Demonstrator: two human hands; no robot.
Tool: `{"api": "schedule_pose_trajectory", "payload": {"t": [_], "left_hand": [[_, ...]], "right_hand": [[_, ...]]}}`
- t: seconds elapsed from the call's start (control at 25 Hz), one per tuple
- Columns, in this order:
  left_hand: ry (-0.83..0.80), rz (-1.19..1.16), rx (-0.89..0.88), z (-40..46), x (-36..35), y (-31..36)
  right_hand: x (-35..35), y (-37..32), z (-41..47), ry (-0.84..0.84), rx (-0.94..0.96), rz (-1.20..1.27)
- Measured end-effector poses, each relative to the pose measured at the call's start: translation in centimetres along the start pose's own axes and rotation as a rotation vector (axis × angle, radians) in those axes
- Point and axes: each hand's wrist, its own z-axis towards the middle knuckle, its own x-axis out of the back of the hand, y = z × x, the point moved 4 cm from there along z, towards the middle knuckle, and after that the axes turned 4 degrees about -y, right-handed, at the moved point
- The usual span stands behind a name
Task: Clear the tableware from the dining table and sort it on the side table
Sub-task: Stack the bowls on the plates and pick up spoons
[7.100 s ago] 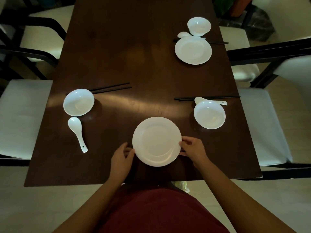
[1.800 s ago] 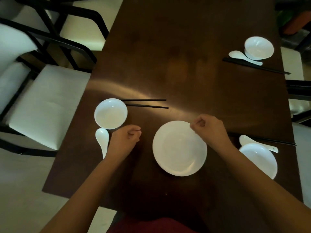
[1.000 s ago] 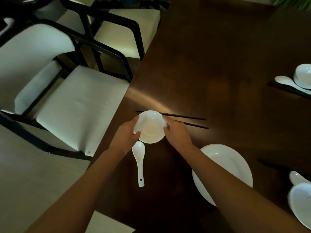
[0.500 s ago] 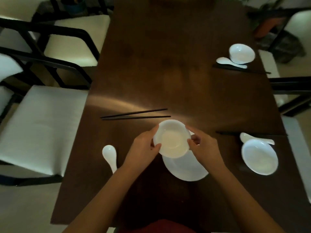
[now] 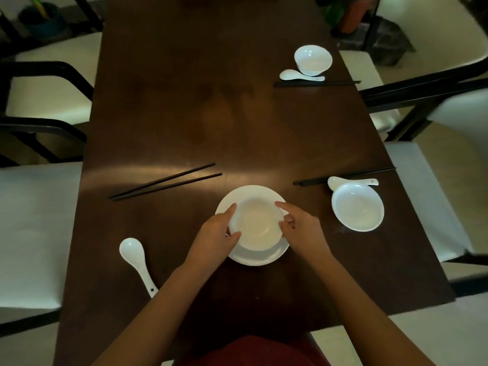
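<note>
A small white bowl [image 5: 254,224] sits on the white plate [image 5: 253,257] near the front middle of the dark wooden dining table [image 5: 211,114]. My left hand [image 5: 215,239] grips the bowl's left rim and my right hand [image 5: 301,231] grips its right rim. A white spoon [image 5: 136,257] lies to the left. Black chopsticks [image 5: 166,182] lie behind it. On the right are a second bowl [image 5: 357,207], a spoon [image 5: 351,182] and chopsticks [image 5: 343,175]. At the far right stand a third bowl [image 5: 313,59], a spoon [image 5: 299,75] and chopsticks [image 5: 317,83].
White-cushioned chairs with black frames line both long sides, one at the left [image 5: 34,228] and one at the right [image 5: 427,196]. A potted plant [image 5: 41,19] stands on the floor at the far left. The side table is out of view.
I carried the bowl from the left place setting over the plate and lowered it onto the plate. Both hands still grip its rim. The camera view shifted back to centre.
</note>
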Motion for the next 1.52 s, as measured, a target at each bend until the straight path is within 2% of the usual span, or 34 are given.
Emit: {"api": "schedule_pose_trajectory", "payload": {"t": [0.12, 0.2, 0.28, 0.32, 0.4, 0.48, 0.56, 0.76, 1.0, 1.12, 1.2, 1.28, 1.36, 1.44, 1.52], "left_hand": [[0.041, 0.055, -0.023, -0.3, -0.3, 0.0], [0.171, 0.217, -0.170, -1.0, 0.0, 0.5], [0.234, 0.335, -0.402, -2.0, -0.1, 1.5], [0.211, 0.354, -0.486, -2.5, -0.4, 1.8], [0.150, 0.358, -0.557, -3.4, -1.2, 2.3], [0.141, 0.346, -0.550, -3.7, -1.8, 2.5], [0.158, 0.327, -0.533, -3.8, -2.0, 2.6], [0.162, 0.304, -0.503, -3.8, -2.1, 2.6], [0.151, 0.315, -0.442, -3.9, -2.3, 3.0], [0.127, 0.267, -0.400, -4.0, -2.2, 2.9], [0.143, 0.223, -0.347, -4.2, -1.8, 3.1], [0.229, 0.109, -0.257, -4.4, -0.9, 3.6], [0.293, -0.187, -0.077, -3.9, 0.5, 4.2], [0.231, -0.580, 0.106, -2.7, 1.5, 4.9], [0.201, -0.781, 0.183, -1.9, 2.3, 5.4]], "right_hand": [[0.1, 0.4, 0.1, -0.019, -0.002, 0.035], [0.8, 0.9, -0.4, 0.005, 0.014, 0.042], [2.7, 1.5, -1.6, 0.184, 0.097, -0.074], [3.7, 2.1, -2.3, 0.298, 0.147, -0.187], [5.6, 3.9, -3.7, 0.499, 0.163, -0.345], [7.3, 6.3, -4.9, 0.599, 0.050, -0.335], [8.5, 8.0, -5.5, 0.643, 0.025, -0.373], [8.8, 9.2, -4.8, 0.516, 0.149, -0.480], [9.0, 10.1, -3.9, 0.490, 0.237, -0.564], [9.3, 9.5, -4.3, 0.533, 0.364, -0.544], [9.3, 8.1, -4.7, 0.575, 0.473, -0.500], [8.6, 6.0, -5.3, 0.602, 0.581, -0.447], [7.4, 3.5, -5.7, 0.582, 0.677, -0.387], [5.9, 1.3, -6.1, 0.511, 0.763, -0.341], [4.6, -0.3, -6.4, 0.456, 0.845, -0.330]]}}
